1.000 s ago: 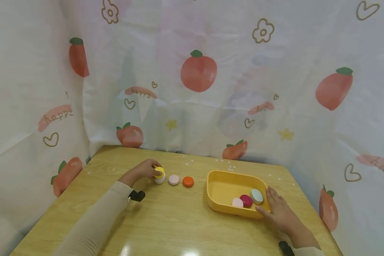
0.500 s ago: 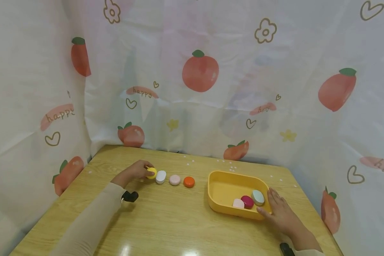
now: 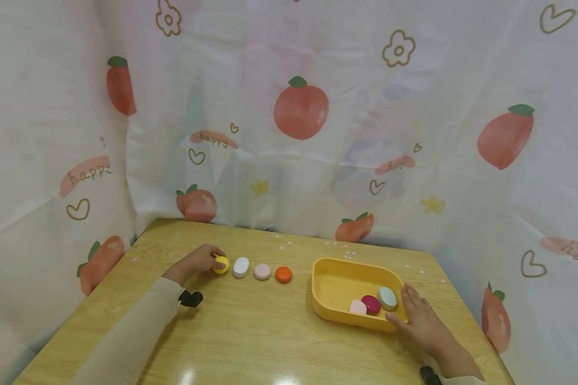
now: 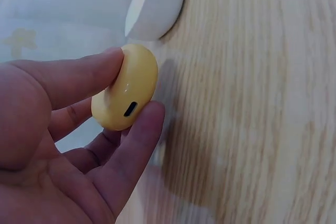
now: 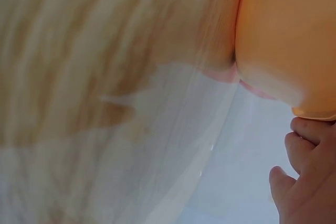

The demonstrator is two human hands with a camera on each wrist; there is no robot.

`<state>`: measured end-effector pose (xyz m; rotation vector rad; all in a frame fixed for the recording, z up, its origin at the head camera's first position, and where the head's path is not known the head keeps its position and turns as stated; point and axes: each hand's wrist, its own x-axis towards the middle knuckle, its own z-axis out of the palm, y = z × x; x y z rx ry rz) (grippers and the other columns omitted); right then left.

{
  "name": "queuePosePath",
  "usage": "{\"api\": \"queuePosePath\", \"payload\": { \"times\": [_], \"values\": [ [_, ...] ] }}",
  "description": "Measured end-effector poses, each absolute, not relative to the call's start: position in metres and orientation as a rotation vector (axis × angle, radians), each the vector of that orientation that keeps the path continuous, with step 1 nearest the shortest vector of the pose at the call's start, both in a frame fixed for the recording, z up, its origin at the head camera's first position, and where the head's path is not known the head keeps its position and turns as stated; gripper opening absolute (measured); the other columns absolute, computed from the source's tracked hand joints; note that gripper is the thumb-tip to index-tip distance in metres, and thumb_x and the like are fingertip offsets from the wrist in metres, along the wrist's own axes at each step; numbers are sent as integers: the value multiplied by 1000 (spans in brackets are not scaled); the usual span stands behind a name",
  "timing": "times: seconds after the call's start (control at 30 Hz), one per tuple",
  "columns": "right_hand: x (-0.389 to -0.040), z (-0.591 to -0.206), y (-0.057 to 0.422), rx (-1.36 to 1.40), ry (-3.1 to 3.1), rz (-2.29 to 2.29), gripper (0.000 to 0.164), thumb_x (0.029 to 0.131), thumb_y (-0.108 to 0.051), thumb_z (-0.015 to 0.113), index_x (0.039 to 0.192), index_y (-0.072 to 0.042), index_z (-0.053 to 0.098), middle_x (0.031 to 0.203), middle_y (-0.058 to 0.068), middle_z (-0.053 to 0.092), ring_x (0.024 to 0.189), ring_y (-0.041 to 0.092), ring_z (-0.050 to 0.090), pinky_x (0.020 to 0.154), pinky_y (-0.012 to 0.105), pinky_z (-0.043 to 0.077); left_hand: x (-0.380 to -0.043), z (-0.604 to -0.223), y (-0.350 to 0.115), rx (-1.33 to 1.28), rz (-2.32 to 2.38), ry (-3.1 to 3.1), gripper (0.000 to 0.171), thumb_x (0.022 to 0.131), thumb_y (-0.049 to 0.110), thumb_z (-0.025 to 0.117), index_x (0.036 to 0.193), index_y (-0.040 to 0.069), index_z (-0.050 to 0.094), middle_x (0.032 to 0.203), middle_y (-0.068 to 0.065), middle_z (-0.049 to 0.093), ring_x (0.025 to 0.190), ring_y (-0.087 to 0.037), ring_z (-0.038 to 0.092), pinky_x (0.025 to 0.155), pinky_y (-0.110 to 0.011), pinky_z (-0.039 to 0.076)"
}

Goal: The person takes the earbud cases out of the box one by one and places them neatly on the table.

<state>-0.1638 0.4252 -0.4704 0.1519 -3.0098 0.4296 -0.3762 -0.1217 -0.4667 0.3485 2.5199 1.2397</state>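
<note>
My left hand (image 3: 199,260) pinches a small rounded yellow case (image 4: 126,90) between thumb and fingers; a dark slot like a charging port shows on its side. It is close over the table, at the left end of a row. Beside it lie a white oval case (image 3: 241,267), a pale pink one (image 3: 262,271) and an orange one (image 3: 283,275). My right hand (image 3: 426,321) rests against the right end of a yellow bin (image 3: 337,314), fingers nearly straight. Inside the bin are a pale pink case (image 3: 358,307), a magenta one (image 3: 371,305) and a mint one (image 3: 387,298).
A wooden table (image 3: 250,342) carries everything. Small white specks (image 3: 349,252) dot its far side. A white curtain (image 3: 250,107) printed with fruit hangs behind the table and along both sides.
My left hand has carried the yellow case leftward, from in front of the white case to its left side, so the white one now shows whole. My right hand has stayed at the bin.
</note>
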Motion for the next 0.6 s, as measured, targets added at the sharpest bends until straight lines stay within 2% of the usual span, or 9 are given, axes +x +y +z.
{"api": "queuePosePath", "payload": {
  "times": [0.13,0.43,0.6],
  "values": [
    [-164,-472,426,145,-3006,409,91,96,-52,54,146,17,19,152,35,14,139,51,14,108,65,12,-378,-470,-121,369,1230,2553,37,88,7,72,121,-5,61,118,-24,53,96,-27,55,68,-31,54],
    [-165,-474,428,129,-3012,421,92,96,-53,53,146,16,18,153,34,13,140,50,12,110,64,9,-380,-476,-120,380,1248,2576,37,86,4,72,120,-7,61,112,-21,55,89,-24,57,66,-30,55],
    [-166,-473,427,122,-3019,417,93,96,-54,52,147,16,18,153,34,12,140,50,12,110,64,10,-379,-477,-121,386,1230,2585,39,87,5,72,122,-7,60,116,-24,54,89,-25,57,66,-30,55]
  ]
}}
